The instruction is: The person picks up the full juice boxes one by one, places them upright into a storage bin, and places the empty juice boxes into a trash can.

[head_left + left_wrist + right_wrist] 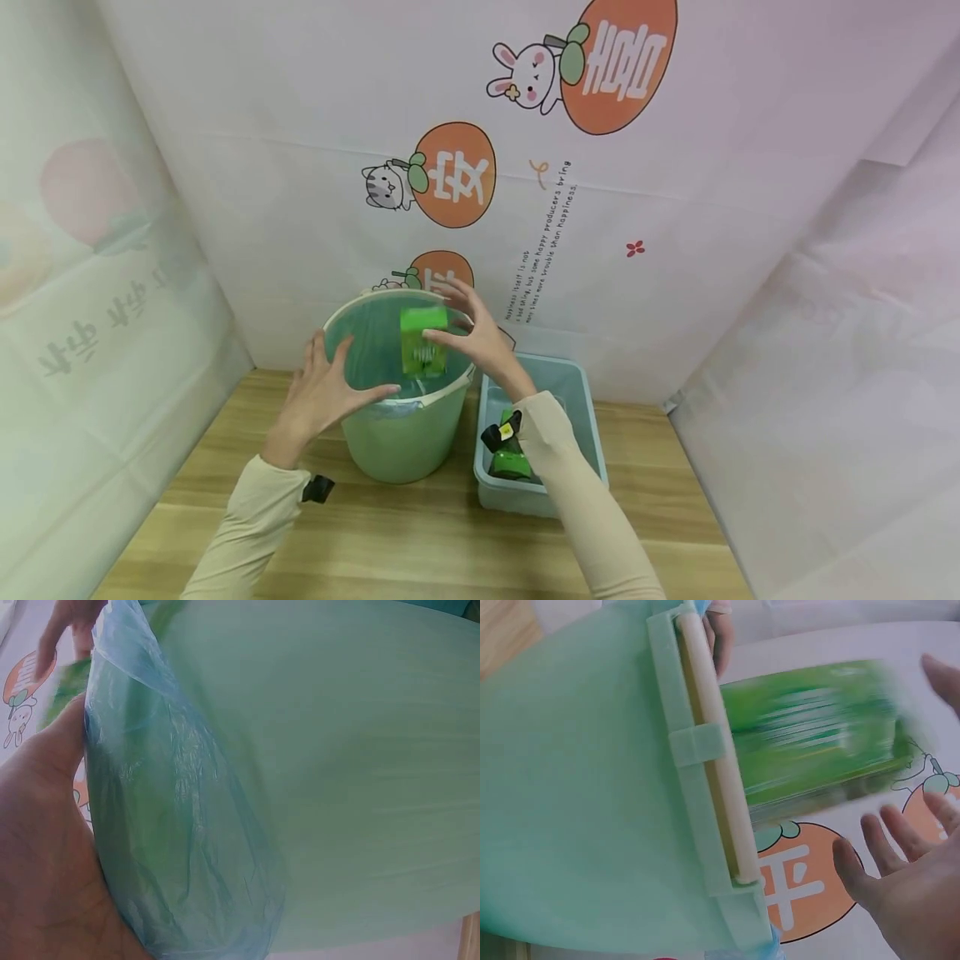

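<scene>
A green bucket [401,442] lined with a thin blue plastic bag [172,825] stands on the table. A bright green packet [423,342], blurred, is partly inside its mouth; in the right wrist view the packet [817,735] juts past the rim, apart from the fingers. My right hand [483,337] is over the bucket's right side, fingers spread and holding nothing. At the left rim my left hand [322,396] has thumb and fingers spread wide, its thumb over the bag's edge. Most of the bucket's inside is hidden.
To the right of the bucket stands a light blue bin [581,392] with green items [512,464] in it, partly behind my right forearm. The wooden table [405,542] meets printed cloth walls [600,275] at the back and both sides.
</scene>
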`<state>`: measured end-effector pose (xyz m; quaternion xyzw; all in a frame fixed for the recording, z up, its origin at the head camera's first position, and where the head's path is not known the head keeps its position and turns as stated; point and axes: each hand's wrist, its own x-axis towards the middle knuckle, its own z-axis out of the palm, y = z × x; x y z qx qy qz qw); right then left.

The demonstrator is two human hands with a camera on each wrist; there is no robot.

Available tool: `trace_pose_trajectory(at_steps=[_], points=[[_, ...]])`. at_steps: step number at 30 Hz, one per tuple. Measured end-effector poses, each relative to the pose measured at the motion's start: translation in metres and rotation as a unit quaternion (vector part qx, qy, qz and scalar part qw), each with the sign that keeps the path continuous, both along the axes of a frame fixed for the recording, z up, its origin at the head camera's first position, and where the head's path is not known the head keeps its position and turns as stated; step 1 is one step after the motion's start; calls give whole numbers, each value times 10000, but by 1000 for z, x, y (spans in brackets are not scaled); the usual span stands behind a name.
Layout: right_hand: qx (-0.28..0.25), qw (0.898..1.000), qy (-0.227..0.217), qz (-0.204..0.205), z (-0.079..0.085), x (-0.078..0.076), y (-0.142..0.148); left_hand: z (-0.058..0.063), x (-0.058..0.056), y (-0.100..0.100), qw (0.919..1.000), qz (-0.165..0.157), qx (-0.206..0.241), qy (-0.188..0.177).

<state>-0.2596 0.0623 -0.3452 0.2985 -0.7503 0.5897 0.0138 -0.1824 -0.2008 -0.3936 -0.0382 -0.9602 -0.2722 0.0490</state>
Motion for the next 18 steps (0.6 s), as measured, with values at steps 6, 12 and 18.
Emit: trace_pose_trajectory(at_steps=[6, 12, 18], points=[[17, 9999, -48, 96, -1, 2, 3, -1, 0, 0, 10000, -17, -10, 22], [98, 9999, -67, 89, -4, 2, 6, -1, 1, 0, 10000, -8, -22, 19], [65, 9999, -71, 81, -6, 3, 8, 0, 2, 0, 10000, 6, 2, -4]])
